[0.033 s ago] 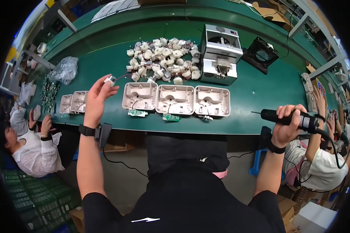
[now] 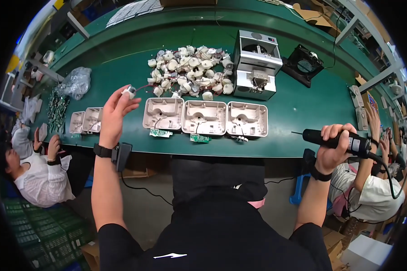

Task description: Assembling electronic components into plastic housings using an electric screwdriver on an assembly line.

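Between the thumb and fingers of my left hand (image 2: 116,107) is a small white motor (image 2: 130,92) with a metal end. Its thin red wire runs toward a heap of similar white motors (image 2: 192,67). My right hand (image 2: 334,147) grips a black electric screwdriver (image 2: 323,137), its thin bit pointing left above the table and its cable curving down at the right. Three off-white plastic housings stand side by side in front of me: a left one (image 2: 163,114), a middle one (image 2: 204,117) and a right one (image 2: 247,119). Green circuit boards (image 2: 200,138) lie at the front of the left and middle ones.
A silver-grey machine (image 2: 257,63) stands behind the right housing, with a black fan-like frame (image 2: 303,65) beside it. More housings (image 2: 93,119), circuit boards (image 2: 57,110) and a clear plastic bag (image 2: 77,82) lie at left. Co-workers sit at both sides of the green table (image 2: 285,119).
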Demonstrator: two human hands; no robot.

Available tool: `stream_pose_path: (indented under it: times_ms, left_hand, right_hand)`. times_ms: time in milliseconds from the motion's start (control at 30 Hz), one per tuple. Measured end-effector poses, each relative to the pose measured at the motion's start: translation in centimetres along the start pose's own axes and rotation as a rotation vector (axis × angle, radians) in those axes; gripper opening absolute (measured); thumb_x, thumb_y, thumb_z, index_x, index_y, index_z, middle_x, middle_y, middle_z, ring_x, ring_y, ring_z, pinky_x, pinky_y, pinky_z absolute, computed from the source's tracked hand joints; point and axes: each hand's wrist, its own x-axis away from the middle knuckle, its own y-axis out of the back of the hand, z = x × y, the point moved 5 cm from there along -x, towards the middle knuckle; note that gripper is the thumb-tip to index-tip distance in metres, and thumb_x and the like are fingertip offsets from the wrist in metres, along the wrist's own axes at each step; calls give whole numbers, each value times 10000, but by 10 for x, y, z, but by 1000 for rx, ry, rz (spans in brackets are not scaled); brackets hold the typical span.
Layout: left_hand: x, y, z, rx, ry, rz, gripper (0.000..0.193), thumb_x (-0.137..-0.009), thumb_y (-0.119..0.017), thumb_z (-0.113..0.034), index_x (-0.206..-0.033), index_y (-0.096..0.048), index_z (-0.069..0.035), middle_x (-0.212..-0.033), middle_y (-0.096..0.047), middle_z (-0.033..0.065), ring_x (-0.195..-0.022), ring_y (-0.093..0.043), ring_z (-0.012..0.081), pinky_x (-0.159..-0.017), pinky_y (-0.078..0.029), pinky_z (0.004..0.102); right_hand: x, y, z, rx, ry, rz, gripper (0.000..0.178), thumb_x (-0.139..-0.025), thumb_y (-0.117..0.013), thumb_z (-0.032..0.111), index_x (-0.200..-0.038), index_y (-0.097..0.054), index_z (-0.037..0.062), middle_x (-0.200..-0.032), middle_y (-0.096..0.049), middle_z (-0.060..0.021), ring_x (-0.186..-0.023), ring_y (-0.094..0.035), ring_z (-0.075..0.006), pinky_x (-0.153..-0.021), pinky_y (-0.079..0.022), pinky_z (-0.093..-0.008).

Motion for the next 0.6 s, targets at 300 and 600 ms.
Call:
stream_pose_path:
  times_ms: [300,600]
  left_hand:
    - [-39,-17,14,-191,53,355,300,-954,-560,-151,-1216,-544,-5,-1031,-627,76,-891,-659,143,-762,-530,262]
    - [-76,-28,-41,-454,68,540,279,-941,-495,-121,-1202,-536,-30,-985,-596,51,-827,-625,115,-703,-530,261]
  right_hand:
    - [69,61,76,226,-303,-18,176,-943,-591,142,-1066,-475,90,-721,-462,-15,-549,-439,-122,-553,-394,-265]
    - [116,85,209,619,-640,-114,402,-822,-720,200,-1030,-402,70,-684,-469,-13,-475,-462,-102,-464,-410,-232]
